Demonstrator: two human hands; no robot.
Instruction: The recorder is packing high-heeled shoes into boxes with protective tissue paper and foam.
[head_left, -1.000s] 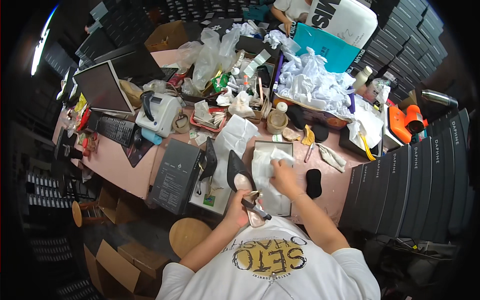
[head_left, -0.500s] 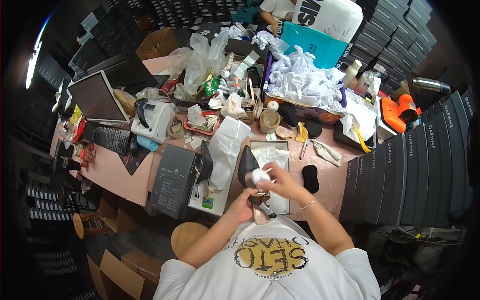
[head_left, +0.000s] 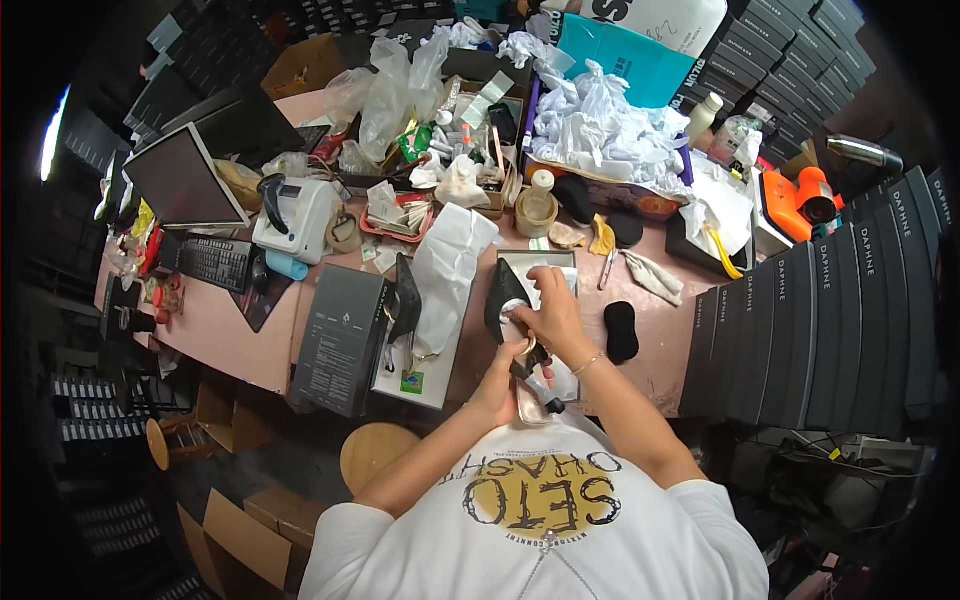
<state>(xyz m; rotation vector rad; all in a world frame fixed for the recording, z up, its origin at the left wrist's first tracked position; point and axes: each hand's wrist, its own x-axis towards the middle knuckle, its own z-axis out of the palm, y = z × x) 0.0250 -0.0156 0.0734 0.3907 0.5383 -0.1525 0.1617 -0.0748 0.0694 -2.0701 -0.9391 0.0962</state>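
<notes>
- The black pointed shoe (head_left: 497, 288) is in your left grip (head_left: 500, 384), its toe pointing away from you and its pale insole (head_left: 533, 404) showing on your side of the grip.
- Your left grip is closed around the middle of the shoe.
- Your right grip (head_left: 538, 300) is at the shoe's opening, fingers bent, its thumb by a white wad (head_left: 514, 304) inside; you cannot tell from here how firmly it pinches.
- Just beyond and under your right grip lies an open box (head_left: 536, 257) with white paper.
- To the left of your left grip, a second black shoe (head_left: 404, 305) rests in another open box (head_left: 433, 392), beside white tissue paper (head_left: 440, 270); farther left stands a dark grey box (head_left: 345, 335).
- Right of your right grip, a black oval pad (head_left: 621, 332) lies on the pink surface (head_left: 655, 372).
- Farther right of it rises a row of dark boxes (head_left: 800, 345).
</notes>
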